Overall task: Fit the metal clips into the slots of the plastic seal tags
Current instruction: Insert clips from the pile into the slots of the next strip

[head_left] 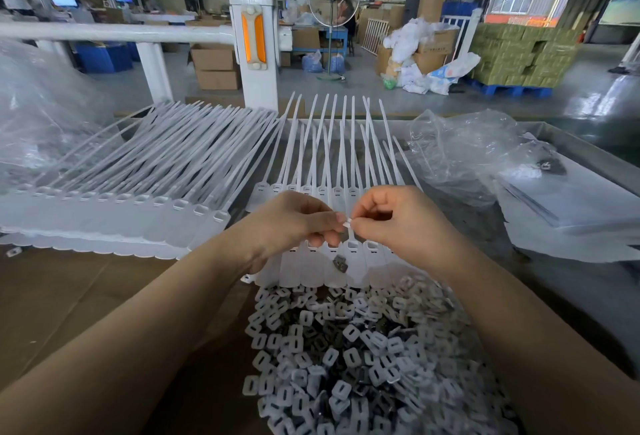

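Two hands meet over the white seal tags (332, 261): the left hand (294, 223) and right hand (391, 220) pinch one small white piece (347, 222) above the clip pile (363, 348).

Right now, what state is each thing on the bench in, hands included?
Left hand: pinching a small white piece.
Right hand: pinching the same piece.
Small white piece: held above the tags.
Near seal tags: flat, one dark clip on top.
Clip pile: loose heap.

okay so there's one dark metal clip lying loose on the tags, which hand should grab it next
Probably the left. The loose clip lies on the seal tags just below the left hand. The right hand is slightly farther off. Both hands pinch a small white piece.
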Demonstrator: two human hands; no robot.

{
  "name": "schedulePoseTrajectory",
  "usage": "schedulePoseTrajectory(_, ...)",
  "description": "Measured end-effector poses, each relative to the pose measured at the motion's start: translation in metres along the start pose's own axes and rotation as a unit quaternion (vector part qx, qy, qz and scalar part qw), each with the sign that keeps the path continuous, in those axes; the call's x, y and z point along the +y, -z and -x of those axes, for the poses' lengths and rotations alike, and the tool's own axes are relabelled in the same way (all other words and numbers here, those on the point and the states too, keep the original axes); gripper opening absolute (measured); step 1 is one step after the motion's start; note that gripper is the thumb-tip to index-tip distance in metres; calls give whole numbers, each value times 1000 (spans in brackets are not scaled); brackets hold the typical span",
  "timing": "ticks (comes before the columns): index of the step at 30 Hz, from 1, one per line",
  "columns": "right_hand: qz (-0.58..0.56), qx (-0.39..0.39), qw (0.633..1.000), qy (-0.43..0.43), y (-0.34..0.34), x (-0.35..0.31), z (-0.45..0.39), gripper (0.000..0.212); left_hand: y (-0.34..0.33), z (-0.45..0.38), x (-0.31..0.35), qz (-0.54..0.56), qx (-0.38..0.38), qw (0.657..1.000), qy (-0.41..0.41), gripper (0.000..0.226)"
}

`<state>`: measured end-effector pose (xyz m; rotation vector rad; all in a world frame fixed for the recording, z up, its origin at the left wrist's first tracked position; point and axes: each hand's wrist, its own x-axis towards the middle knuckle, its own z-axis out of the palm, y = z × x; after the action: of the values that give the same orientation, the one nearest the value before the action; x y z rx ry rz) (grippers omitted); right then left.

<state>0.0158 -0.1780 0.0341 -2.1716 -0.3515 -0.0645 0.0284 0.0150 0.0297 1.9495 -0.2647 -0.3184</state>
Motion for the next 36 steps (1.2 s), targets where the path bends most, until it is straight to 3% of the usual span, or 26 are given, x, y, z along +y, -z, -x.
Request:
schedulePoseTrajectory(5, 31, 54, 995, 72, -6, -1, 1, 14, 4, -1, -2, 81, 2, 996, 22, 21)
schedulePoseTrajectory(10, 60, 38, 995, 76, -8, 0, 0, 16, 6, -3, -2, 84, 13, 996, 30, 11)
schedulePoseTrajectory(13, 104, 37, 993, 43, -7, 5, -2, 14, 5, -4, -3, 38, 49, 998, 8, 11)
schedulePoseTrajectory(17, 162, -34, 986, -24, -7, 10, -3, 9, -2, -7, -7, -59, 100, 993, -13, 14)
schedulePoseTrajectory(24, 173, -85, 981, -38, -6, 6, -1, 11, -14, -12, -11, -209, 111, 971, 10, 13)
schedulePoseTrajectory(36, 175, -83, 980, -35, -5, 8, -1, 9, -13, -16, -8, -233, 98, 967, 29, 14)
